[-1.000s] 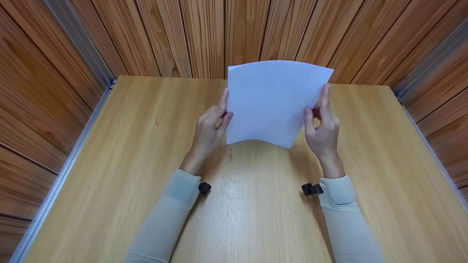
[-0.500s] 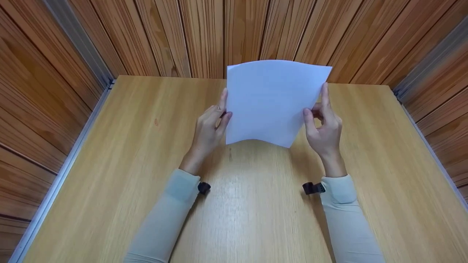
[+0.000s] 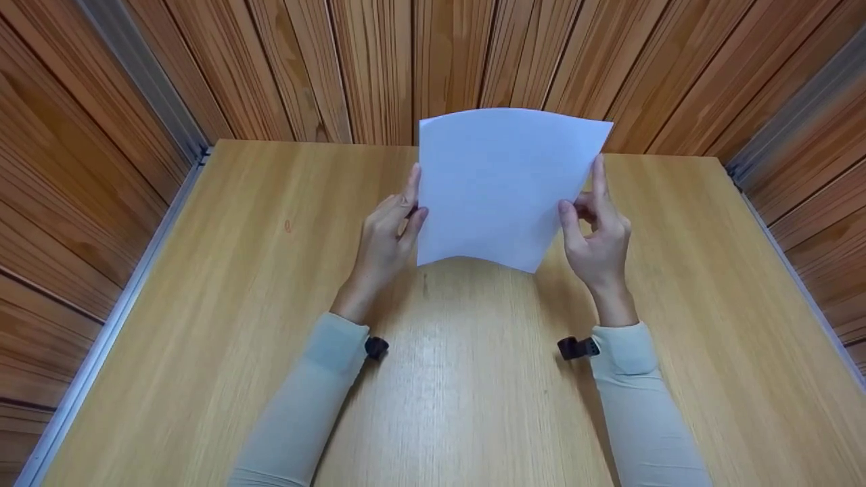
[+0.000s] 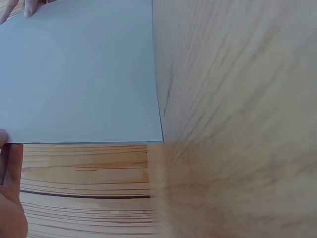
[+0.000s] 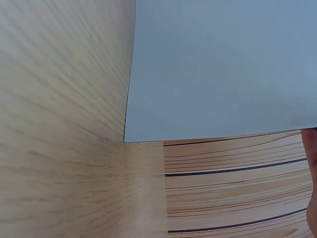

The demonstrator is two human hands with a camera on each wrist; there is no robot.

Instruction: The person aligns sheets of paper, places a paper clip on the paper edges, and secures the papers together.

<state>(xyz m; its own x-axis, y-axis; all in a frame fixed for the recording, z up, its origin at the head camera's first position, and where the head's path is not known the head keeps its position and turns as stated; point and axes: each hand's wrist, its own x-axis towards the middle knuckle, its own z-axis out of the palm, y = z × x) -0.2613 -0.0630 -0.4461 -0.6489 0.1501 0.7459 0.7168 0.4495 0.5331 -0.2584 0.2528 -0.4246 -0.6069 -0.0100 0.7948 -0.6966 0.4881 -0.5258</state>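
A plain white sheet of paper (image 3: 504,189) is held up between both hands over the table, its top edge bowed upward and its lower edge arched. My left hand (image 3: 389,233) pinches the left edge, thumb on the near face and fingers behind. On the opposite edge, my right hand (image 3: 599,237) pinches with the thumb in front, the index finger pointing up along the side. In the left wrist view the paper (image 4: 84,74) fills the upper left, with part of the left hand (image 4: 10,198) below it. The right wrist view shows the paper (image 5: 223,69) and a sliver of the right hand (image 5: 311,173).
Underneath is a light wooden table (image 3: 433,406) with a small reddish mark (image 3: 288,226) at the left. Wood-panelled walls (image 3: 379,67) stand behind and at both sides, with metal rails (image 3: 115,311) along the side edges. Small black devices (image 3: 578,348) sit at both wrists.
Hardly anything differs. The paper and both hands stay in nearly the same place, with a very slight shift to the left in the head view.
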